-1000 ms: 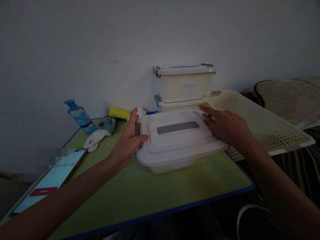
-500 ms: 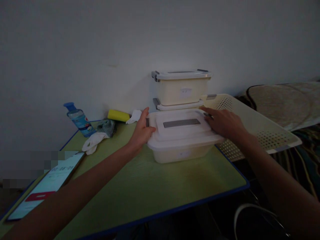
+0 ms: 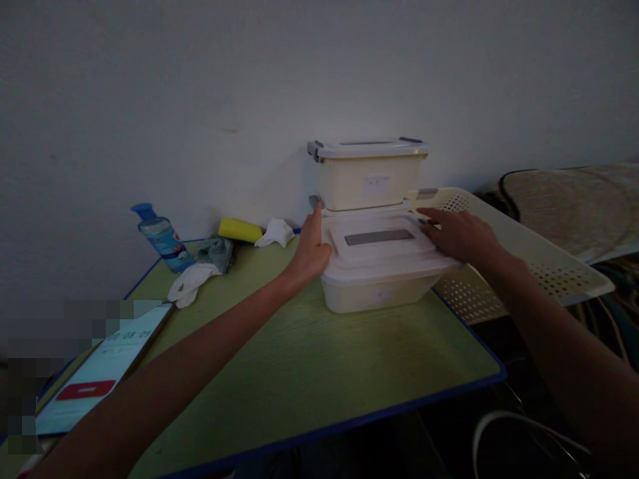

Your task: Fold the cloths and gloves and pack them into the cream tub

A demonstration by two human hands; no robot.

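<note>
A lidded white plastic storage box [image 3: 379, 289] stands on the green table between my two hands, its lid [image 3: 384, 256] bearing a grey strip. My left hand [image 3: 312, 247] is pressed to the lid's left end, thumb on top and fingers over the side. At the right end, my right hand [image 3: 459, 236] grips the lid's edge, with its fingertips partly hidden. Right behind, a similar box with grey latches [image 3: 372, 179] sits stacked on another lidded box, which is mostly hidden.
The green table [image 3: 309, 386] has a blue edge. On its left are a blue bottle [image 3: 162, 239], a yellow roll [image 3: 239, 230], white cloths [image 3: 192, 283] and a phone [image 3: 110, 362]. A perforated cream basket [image 3: 539, 249] lies to the right, beside a cushion [image 3: 574, 206].
The box in my hands has slid back and to the right, closer to the stacked boxes. Both hands moved along with it, and the view shifted slightly.
</note>
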